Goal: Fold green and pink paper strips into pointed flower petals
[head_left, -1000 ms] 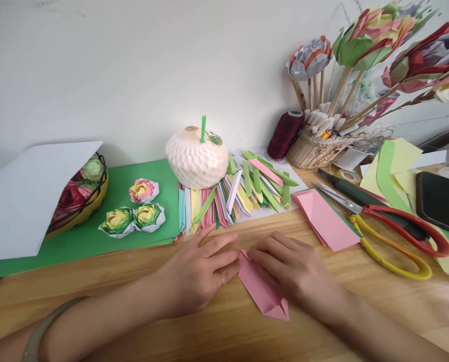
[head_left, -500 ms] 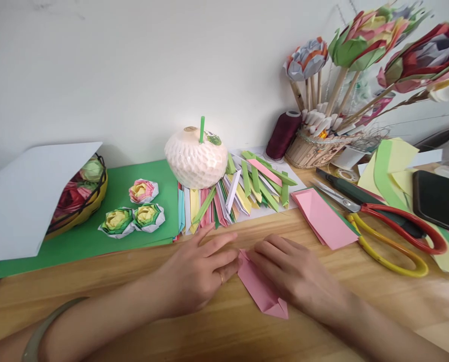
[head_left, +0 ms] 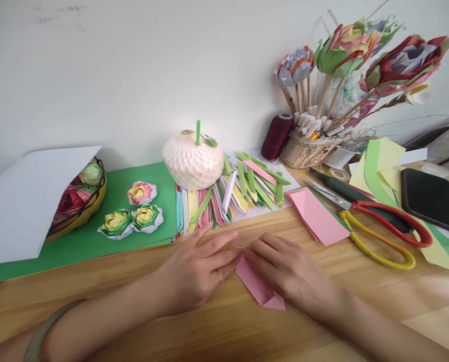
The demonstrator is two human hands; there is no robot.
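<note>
A folded pink paper (head_left: 260,287) lies aslant on the wooden table between my two hands, its lower end showing a creased, pointed flap. My right hand (head_left: 281,261) is closed over its upper right side, fingers curled and pressing along the edge. At the upper corner my left hand (head_left: 204,266) pinches the paper with its lower fingers, while its other fingers stretch out above. The fingertips of both hands nearly meet, and what they cover of the paper is hidden. To the right lies a stack of pink paper pieces (head_left: 318,216).
Scissors (head_left: 382,221) and a dark cutter (head_left: 322,177) lie right, near a phone (head_left: 430,197). Folded strips (head_left: 228,196) fan out behind my hands beside a white textured pot (head_left: 194,163). Paper flowers (head_left: 145,217) sit on green sheets (head_left: 145,176). A basket (head_left: 307,151) holds stemmed flowers.
The view has shifted slightly, so things at the right appear further left. My hands stay on the pink paper in nearly the same pose.
</note>
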